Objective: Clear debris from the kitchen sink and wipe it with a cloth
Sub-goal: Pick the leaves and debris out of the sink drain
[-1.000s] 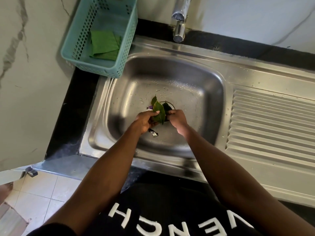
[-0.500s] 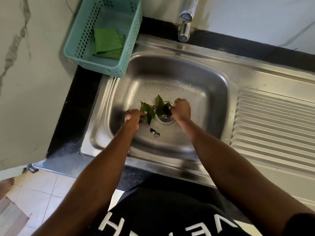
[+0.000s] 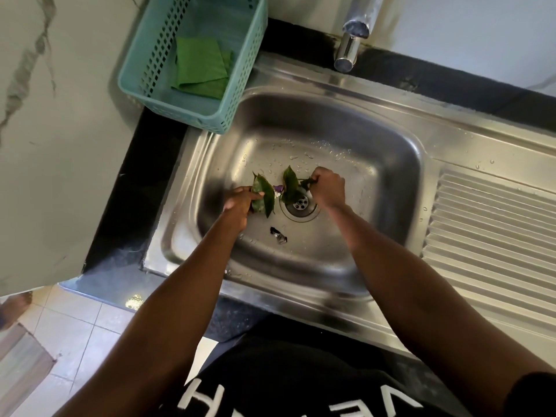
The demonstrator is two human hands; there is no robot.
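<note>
Just changed: a second ago both my hands met over one bunch of leaves at the drain (image 3: 301, 204); now they have drawn apart, each keeping its own share.
Meaning for the task: I judge the debris is being split into handfuls and lifted out; the clearing is under way and the wiping not begun.
Left hand (image 3: 240, 203): centre-left of the frame, low in the sink (image 3: 391, 164), fingers curled round a dark green leaf (image 3: 263, 197) that stands up past my knuckles.
Right hand (image 3: 328, 188): just right of the drain, knuckles up, pinching a small dark scrap (image 3: 307, 182) at the fingertips.
Arm pose: both forearms reach in from the bottom of the frame and converge toward the drain, wrists bent down into the basin.
Debris left: a second leaf (image 3: 290, 185) lies over the drain's upper-left edge, a purple bit (image 3: 278, 187) sits between the two leaves, and a crumpled foil scrap (image 3: 279, 235) lies below the drain, apart from both hands.
Cloth (image 3: 200, 67): folded green, in the teal basket (image 3: 192, 114) at upper left, untouched.
Tap (image 3: 350, 43): at top centre, no water running that I can see.
</note>
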